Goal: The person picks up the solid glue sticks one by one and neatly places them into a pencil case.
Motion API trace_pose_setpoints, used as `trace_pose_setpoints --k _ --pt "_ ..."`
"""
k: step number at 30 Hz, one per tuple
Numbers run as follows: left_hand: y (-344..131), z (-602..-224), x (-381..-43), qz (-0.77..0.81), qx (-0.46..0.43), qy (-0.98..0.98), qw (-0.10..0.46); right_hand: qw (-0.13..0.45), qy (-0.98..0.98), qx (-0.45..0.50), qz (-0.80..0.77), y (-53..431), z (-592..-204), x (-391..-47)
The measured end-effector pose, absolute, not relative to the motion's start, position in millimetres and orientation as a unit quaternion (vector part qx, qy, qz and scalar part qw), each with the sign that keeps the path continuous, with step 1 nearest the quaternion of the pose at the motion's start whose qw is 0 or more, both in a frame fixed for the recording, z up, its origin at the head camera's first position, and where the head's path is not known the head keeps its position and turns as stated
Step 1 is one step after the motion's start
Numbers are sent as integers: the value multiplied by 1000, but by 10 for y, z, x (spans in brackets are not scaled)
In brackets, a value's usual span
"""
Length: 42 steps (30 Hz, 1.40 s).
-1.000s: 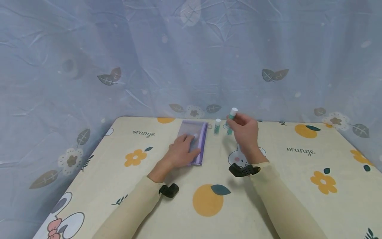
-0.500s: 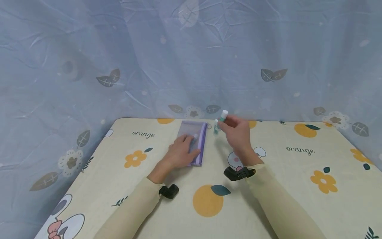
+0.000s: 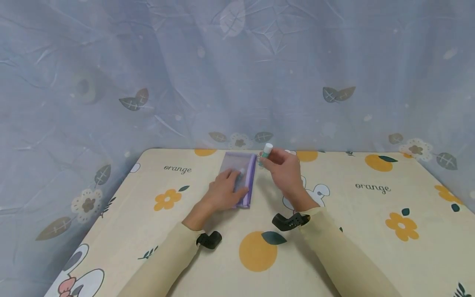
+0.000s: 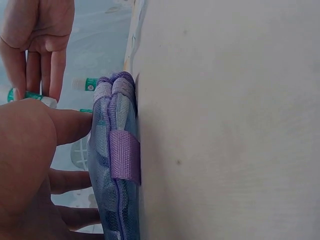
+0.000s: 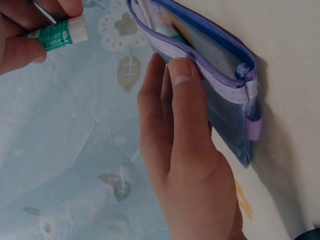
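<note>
In the head view my left hand [image 3: 224,192] rests on a purple mesh zip pouch [image 3: 250,181], its fingers on the upper face. The right wrist view shows the zip side of the pouch [image 5: 225,75] gaping, with a white-capped green glue stick [image 5: 170,32] inside. My right hand [image 3: 285,173] pinches another glue stick [image 3: 265,152], green with a white cap, tilted just right of the pouch and apart from it. Beyond, in the left wrist view, a glue stick [image 4: 85,84] stands upright. Below it shows a small green sliver, partly hidden by my thumb.
A cream tablecloth [image 3: 371,231] printed with fruit, flowers and rabbits covers the table. Close behind the pouch hangs a blue-grey patterned curtain [image 3: 237,82]. A black strap unit sits on each wrist, over pale yellow sleeves.
My right hand has moved left and slightly down with the glue stick, closer to the pouch. It now covers the spot where a standing glue stick showed. My left hand has stayed in place.
</note>
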<state>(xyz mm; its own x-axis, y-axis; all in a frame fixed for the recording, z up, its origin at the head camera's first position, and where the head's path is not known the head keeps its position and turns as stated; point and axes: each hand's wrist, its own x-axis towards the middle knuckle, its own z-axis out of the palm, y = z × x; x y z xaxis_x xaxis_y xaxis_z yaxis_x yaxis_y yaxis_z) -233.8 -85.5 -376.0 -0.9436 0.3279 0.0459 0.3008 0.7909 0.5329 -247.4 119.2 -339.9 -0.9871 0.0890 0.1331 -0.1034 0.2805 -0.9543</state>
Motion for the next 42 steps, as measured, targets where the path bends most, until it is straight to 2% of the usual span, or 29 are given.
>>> trace_pose_setpoints --k 6,21,42 --pt "-833 -3747 -2348 273 174 946 14 80 -796 18 600 1188 -3381 -2471" --pt "-831 -3749 -2355 276 166 946 30 75 -787 26 612 1137 -3423 -2458" --pt "-846 -3724 -2323 284 163 944 27 16 -810 -16 586 1064 -3676 -2535"
